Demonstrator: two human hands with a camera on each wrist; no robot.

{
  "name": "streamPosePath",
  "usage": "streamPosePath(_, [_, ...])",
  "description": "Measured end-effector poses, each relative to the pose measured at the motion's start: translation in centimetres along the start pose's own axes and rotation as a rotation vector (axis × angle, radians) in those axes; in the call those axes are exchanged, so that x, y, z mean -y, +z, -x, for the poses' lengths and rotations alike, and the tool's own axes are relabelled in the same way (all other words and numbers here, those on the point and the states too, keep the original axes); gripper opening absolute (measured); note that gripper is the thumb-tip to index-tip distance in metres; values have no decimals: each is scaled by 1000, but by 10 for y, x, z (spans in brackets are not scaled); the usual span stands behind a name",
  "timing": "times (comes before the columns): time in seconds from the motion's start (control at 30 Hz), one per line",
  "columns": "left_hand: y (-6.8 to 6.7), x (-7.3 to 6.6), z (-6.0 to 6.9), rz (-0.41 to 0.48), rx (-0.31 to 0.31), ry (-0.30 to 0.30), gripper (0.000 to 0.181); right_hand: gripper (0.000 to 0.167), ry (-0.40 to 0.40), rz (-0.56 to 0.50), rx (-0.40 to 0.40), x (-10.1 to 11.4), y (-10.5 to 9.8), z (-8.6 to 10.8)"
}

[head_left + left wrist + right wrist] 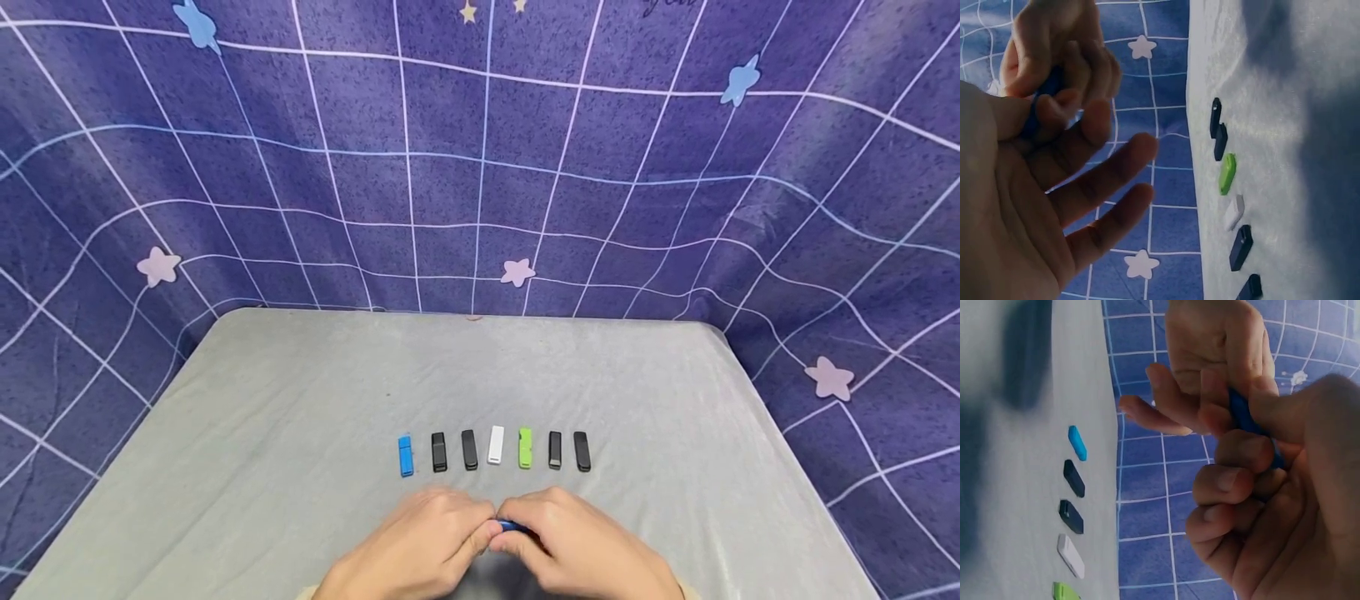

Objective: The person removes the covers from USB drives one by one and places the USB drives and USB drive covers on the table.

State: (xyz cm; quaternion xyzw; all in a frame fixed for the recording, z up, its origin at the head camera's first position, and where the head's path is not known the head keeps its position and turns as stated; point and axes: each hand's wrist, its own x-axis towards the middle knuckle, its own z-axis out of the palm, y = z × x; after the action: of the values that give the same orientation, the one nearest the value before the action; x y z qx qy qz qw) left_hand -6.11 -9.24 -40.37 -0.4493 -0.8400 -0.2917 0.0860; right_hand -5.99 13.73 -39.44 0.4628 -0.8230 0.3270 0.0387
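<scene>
A small dark blue object is held between the two hands above the near part of the table; the fingers cover much of it. The left hand pinches one end with thumb and index finger, its other fingers extended in the left wrist view. Curled round the other end is the right hand, whose thumb presses on the blue object. Beyond the hands lies a row of small stick-shaped items: light blue, white, green and several black ones.
A grey cloth covers the table under the row. Behind and at both sides hangs a purple-blue curtain with grid lines and stars.
</scene>
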Motion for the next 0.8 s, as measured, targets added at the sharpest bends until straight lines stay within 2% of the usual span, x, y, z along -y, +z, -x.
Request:
streamPosePath(0.13, [1,1,1,35,11,-10,40,26,-21,9,-24,-1,-1,-1])
streamPosePath(0.3, [0,2,-1,21,75,-43,42,24,-31,-9,7,-1,0,-1])
streamPosePath(0.37, [0,2,-2,11,79,-37,43,22,-26,-15,18,-1,0,0])
streamPosePath(0.43, [0,3,-2,-4,59,-13,44,22,-24,-18,19,-1,0,1])
streamPosePath(0.63, [2,3,-4,-94,-55,80,43,18,-35,-51,12,-2,-7,1])
streamPosePath(0.8, [3,5,-6,-155,-103,131,42,15,-66,-49,0,-3,-12,2])
